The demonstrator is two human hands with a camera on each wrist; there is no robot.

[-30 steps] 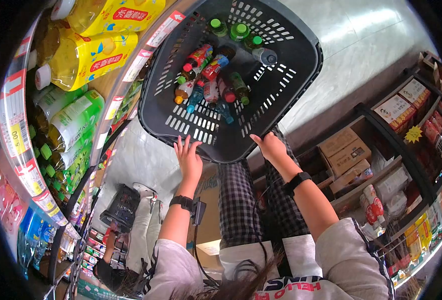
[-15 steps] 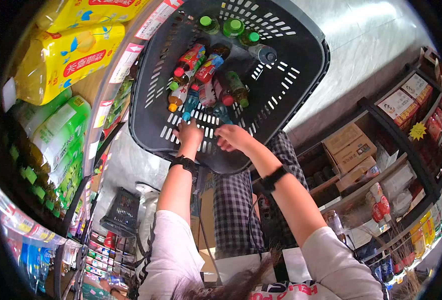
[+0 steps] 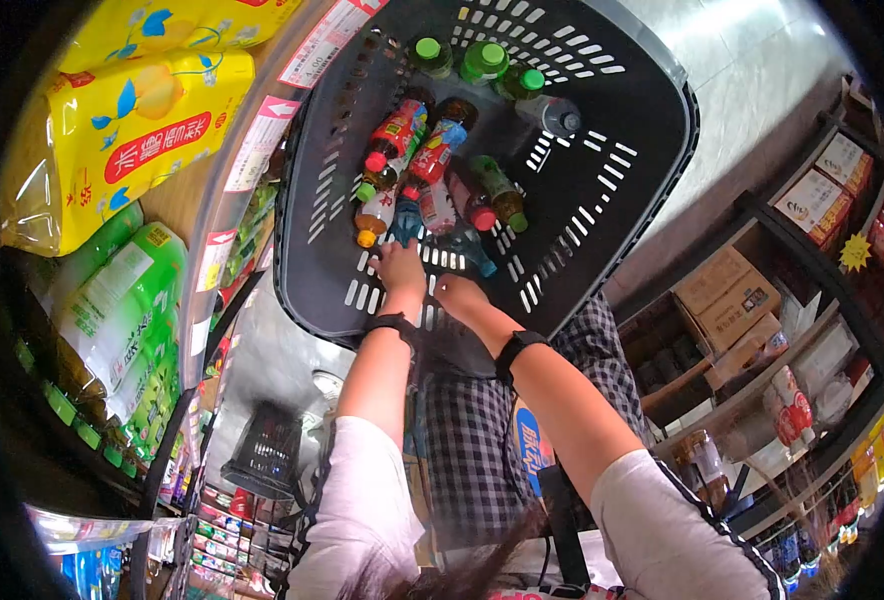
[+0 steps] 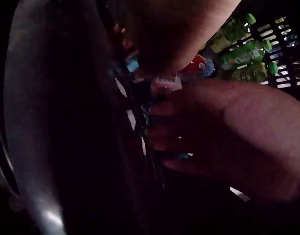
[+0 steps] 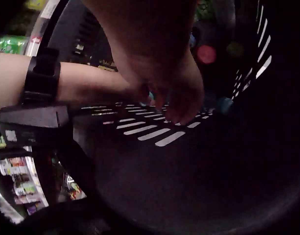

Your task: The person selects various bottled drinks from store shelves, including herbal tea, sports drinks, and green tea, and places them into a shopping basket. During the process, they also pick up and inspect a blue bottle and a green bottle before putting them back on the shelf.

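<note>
A large black shopping basket [image 3: 612, 270] with slotted walls holds several drink bottles. In the head view my left hand [image 3: 402, 272] is at the cap end of a blue bottle [image 3: 408, 222] and grips it, hiding its cap. A teal cap [image 5: 150, 99] shows by the left fingers in the right wrist view. My right hand [image 3: 460, 298] hangs close beside it, over the slotted basket wall, its fingers loosely bent and holding nothing. Another blue bottle [image 3: 480, 255] lies just beyond the right hand. Bottles with red labels [image 3: 435, 155] lie above the left hand.
Green-capped bottles [image 3: 484, 64] and a clear bottle [image 3: 550, 115] are at the basket's far end. Shelves of yellow drink packs [image 3: 152, 130] border the left. Cartons [image 3: 730, 290] fill low shelving on the right. Another dark basket [image 3: 265, 450] is on the floor at left.
Both hands have left the basket's near rim and moved inside it. The left hand now covers the blue bottle's cap. The basket has shifted slightly right in the head view.
</note>
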